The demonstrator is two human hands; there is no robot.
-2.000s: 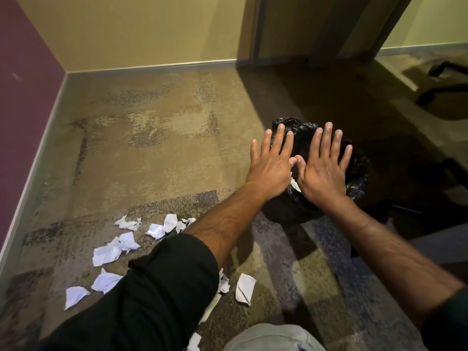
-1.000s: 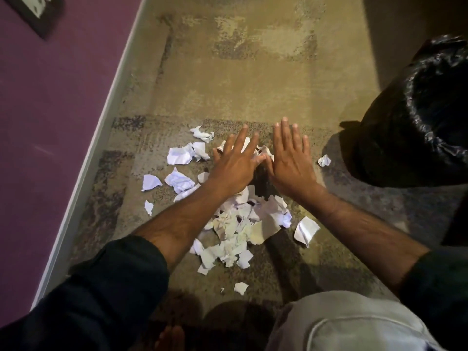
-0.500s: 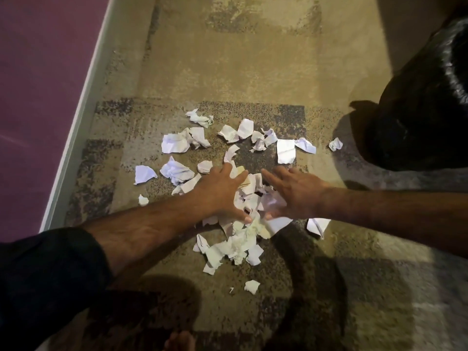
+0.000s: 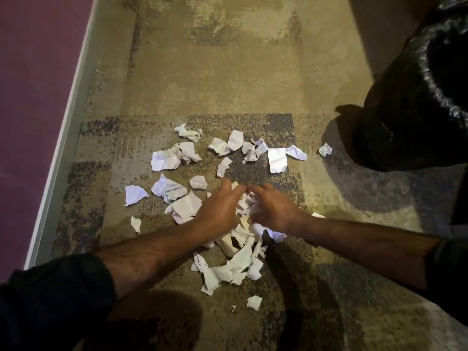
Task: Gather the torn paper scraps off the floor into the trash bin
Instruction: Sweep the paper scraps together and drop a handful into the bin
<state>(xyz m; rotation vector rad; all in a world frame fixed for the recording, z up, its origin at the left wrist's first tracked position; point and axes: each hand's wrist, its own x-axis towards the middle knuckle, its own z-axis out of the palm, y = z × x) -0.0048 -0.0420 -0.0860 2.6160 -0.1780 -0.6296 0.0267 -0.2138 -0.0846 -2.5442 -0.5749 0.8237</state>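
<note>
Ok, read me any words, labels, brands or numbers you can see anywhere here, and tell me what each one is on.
None can be read.
Paper scraps: white, no print legible on any of them.
Trash bin: plain black liner, no label or brand showing.
Carpet and purple wall: no text or signs.

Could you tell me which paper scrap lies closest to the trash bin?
The small crumpled scrap lying alone at the right end of the scatter, just left of the black-bagged bin; every other scrap sits farther left.

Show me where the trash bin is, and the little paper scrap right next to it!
trash bin (image 4: 405, 102), head view, on the black bag over its side.
little paper scrap (image 4: 325, 149), head view, on the middle of the crumpled piece.
</note>
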